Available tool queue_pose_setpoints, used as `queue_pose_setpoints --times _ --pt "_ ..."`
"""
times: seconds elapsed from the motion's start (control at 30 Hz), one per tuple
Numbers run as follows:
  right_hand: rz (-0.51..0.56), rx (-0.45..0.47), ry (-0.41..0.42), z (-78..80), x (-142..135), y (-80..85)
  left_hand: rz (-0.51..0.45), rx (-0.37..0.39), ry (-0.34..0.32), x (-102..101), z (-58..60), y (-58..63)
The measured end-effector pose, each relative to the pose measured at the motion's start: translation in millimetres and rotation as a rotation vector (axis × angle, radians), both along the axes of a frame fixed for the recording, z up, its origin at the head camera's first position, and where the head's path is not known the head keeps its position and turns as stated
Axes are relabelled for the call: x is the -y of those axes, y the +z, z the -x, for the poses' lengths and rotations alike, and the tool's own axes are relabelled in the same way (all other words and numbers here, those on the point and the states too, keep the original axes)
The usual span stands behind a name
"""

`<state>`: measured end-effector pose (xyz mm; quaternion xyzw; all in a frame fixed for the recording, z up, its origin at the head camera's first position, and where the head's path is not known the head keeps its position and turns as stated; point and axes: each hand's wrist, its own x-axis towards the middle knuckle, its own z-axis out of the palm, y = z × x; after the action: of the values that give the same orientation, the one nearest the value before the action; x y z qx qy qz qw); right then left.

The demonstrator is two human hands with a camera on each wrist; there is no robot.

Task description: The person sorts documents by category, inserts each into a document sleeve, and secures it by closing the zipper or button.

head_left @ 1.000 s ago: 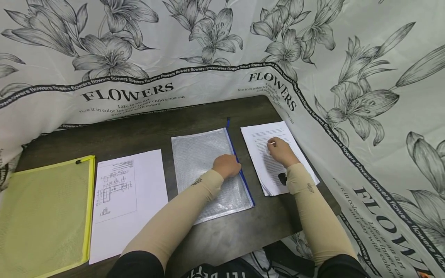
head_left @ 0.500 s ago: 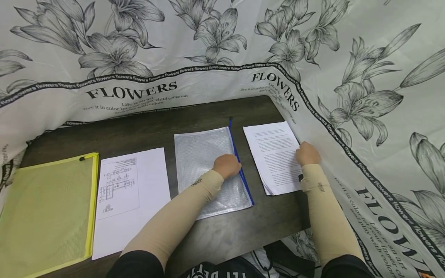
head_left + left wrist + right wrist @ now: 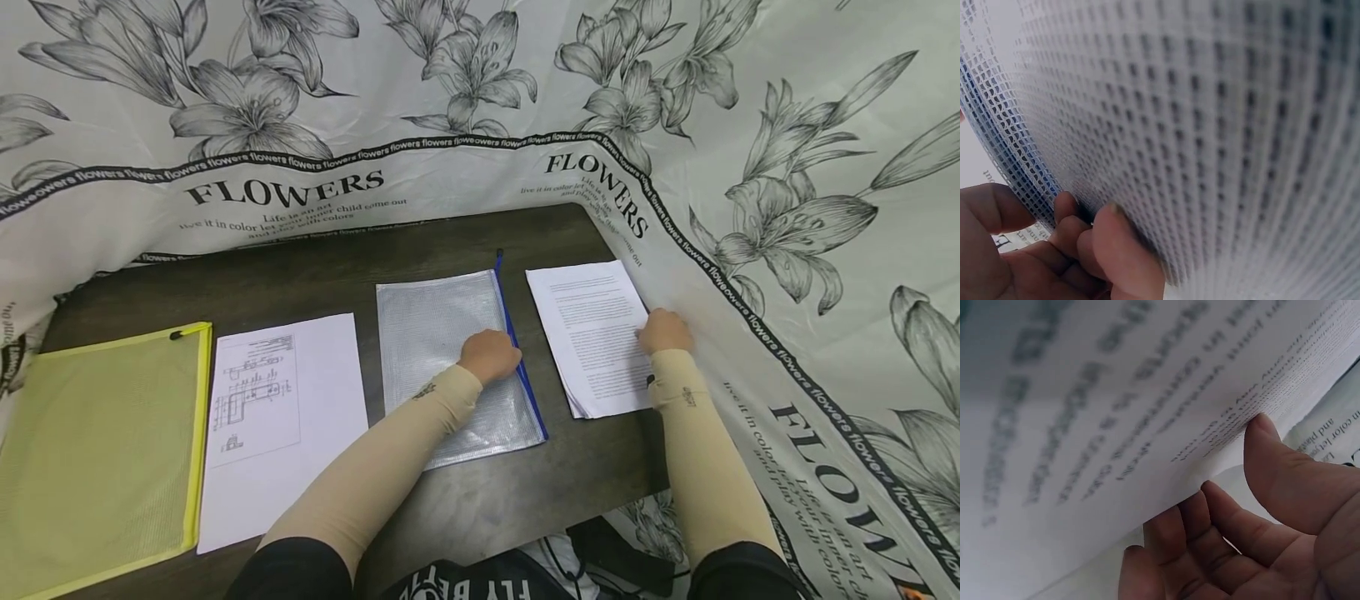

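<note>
The left hand (image 3: 491, 356) pinches the slick blue zip edge (image 3: 534, 406) of a rectangular, translucent grid-mesh pouch (image 3: 438, 325), its thumb and fingertips curled about that strip while the ribbed plastic spreads flat leftward from them. The right hand (image 3: 666, 332) pinches the right edge of a stack of smooth printed paper (image 3: 585, 308), thumb above and fingers beneath, the thin sheets lying left of the fingertips on the dark, matte tabletop (image 3: 510, 508).
</note>
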<state>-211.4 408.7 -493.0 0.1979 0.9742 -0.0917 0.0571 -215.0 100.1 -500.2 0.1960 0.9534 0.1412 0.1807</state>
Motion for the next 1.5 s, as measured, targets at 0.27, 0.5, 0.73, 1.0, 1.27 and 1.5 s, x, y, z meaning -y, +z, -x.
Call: queue_pose_setpoints --times 0.27,0.5,0.73,1.0,1.27,1.5 --pt "0.014 0.056 0.027 9.9 -6 -4.7 -0.01 -0.024 0.004 2 -0.4 -1.1" --pt "0.05 0.093 0.033 14.3 -7 -5.2 -0.021 -0.025 0.018 2 -0.1 -3.2" --pt "0.135 0.066 0.017 14.3 -7 -7.1 -0.034 -0.027 0.033 3 0.4 -2.8" --pt "0.28 0.1 0.054 14.5 -15 -8.6 -0.044 -0.025 0.035 3 -0.9 -1.3" --pt "0.487 0.119 0.049 9.5 -18 0.1 -0.034 -0.009 0.041 4 -0.7 1.3" --pt "0.614 0.053 0.161 7.4 -14 5.1 -0.034 -0.013 0.033 5 3.0 -0.3"
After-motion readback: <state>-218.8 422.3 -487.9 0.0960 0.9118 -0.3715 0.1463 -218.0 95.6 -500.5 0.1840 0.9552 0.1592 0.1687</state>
